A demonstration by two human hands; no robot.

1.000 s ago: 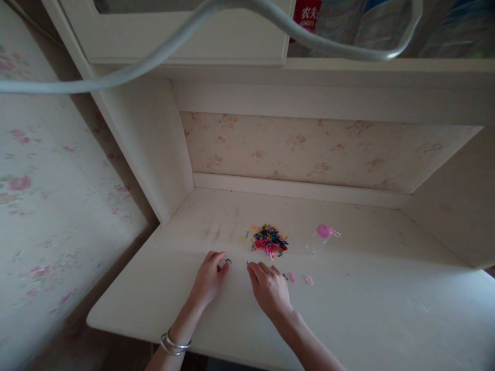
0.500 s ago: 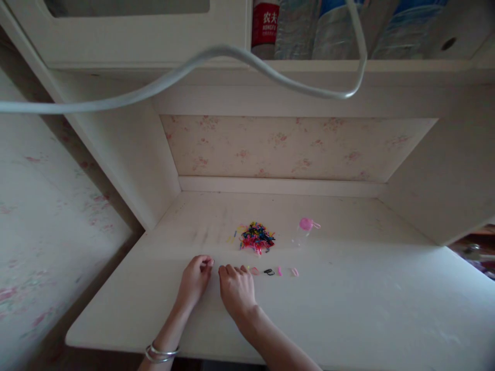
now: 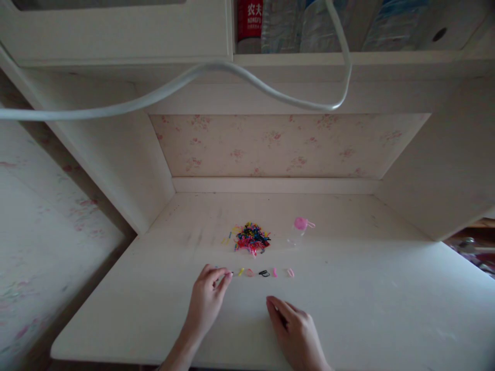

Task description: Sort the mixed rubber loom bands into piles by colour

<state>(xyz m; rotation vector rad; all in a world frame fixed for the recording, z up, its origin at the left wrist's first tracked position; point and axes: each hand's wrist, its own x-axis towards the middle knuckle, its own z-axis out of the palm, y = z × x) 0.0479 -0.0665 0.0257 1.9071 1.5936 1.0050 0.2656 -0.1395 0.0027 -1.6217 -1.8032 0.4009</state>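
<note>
Thumb and forefinger of my left hand (image 3: 209, 293) are pinched at the left end of a row of small elastic hair bands; a tiny dark band shows at the fingertips. Rightward along the row lie a yellow band (image 3: 241, 271), a pale pink one (image 3: 249, 273), a black looped one (image 3: 264, 273), a bright pink one (image 3: 275, 272) and a light pink one (image 3: 290, 272). My right hand (image 3: 297, 330) rests nearer the desk's front, below the row, fingers closed together with nothing showing in them. Behind the row sits a multicoloured pile of hair bands (image 3: 252, 238).
A small clear container with a pink lid (image 3: 300, 223) stands right of the pile. The white desk (image 3: 371, 288) has side panels and a flowered back wall (image 3: 270, 147). Overhead, a white cable (image 3: 154, 95) crosses in front of a shelf with bottles (image 3: 249, 23).
My right hand has left the row's left part and drawn back toward the right and front, uncovering the yellow band. My left hand has moved right to the row's end. The view has shifted slightly.
</note>
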